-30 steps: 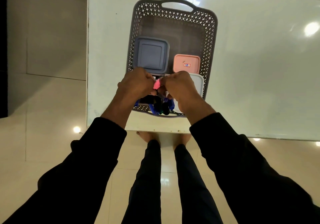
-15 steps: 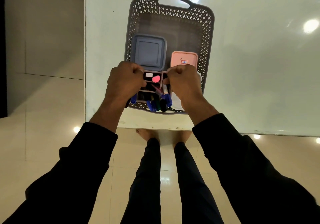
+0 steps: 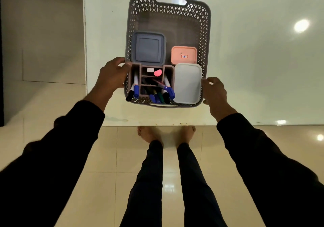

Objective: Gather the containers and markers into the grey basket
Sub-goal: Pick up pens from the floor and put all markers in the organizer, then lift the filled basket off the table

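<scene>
dim, lamp glare on table (image 3: 263, 60).

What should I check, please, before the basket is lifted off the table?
1. Three lidded containers in the basket, blue, pink, white: ok.
2. Markers in the organizer: ok, though some caps lean over its near edge.
3. Left hand on the basket's left rim: ok.
4. Right hand grip on the right rim: cannot tell, fingers look loose.
5. Table free of stray items: ok in view.
</scene>
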